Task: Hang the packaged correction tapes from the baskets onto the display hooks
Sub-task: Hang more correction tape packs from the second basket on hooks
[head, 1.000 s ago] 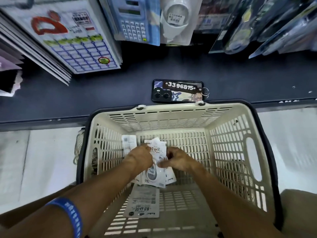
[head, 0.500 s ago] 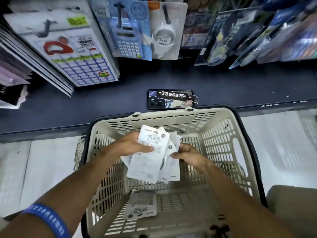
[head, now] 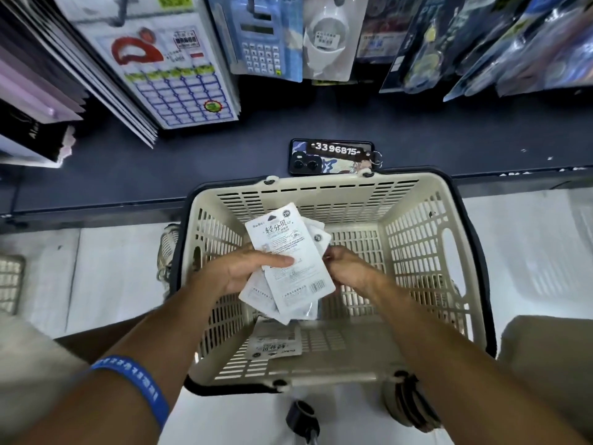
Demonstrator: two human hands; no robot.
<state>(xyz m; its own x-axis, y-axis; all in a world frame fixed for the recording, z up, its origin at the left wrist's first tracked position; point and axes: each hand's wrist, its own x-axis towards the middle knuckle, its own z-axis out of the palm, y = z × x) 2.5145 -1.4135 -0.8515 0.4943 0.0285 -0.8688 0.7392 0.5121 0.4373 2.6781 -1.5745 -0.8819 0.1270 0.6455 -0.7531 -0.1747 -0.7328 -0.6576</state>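
Shop shelf (head: 224, 162) ahead, basket (head: 426, 200) below. My left hand (head: 247, 268) clamps fanned packs (head: 285, 252) above it; right hand (head: 349, 268) pinches their edge, likely squaring them for hanging.

A dark blue shelf (head: 192, 162) ran across the view. A phone (head: 330, 157) lay flat on it near the front edge. A cream plastic basket (head: 426, 252) stood on the pale floor (head: 112, 277) below.

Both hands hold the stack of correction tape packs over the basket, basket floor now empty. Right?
Not empty. The head view shows one pack lying on the basket floor. Left hand and right hand do hold the stack over it.
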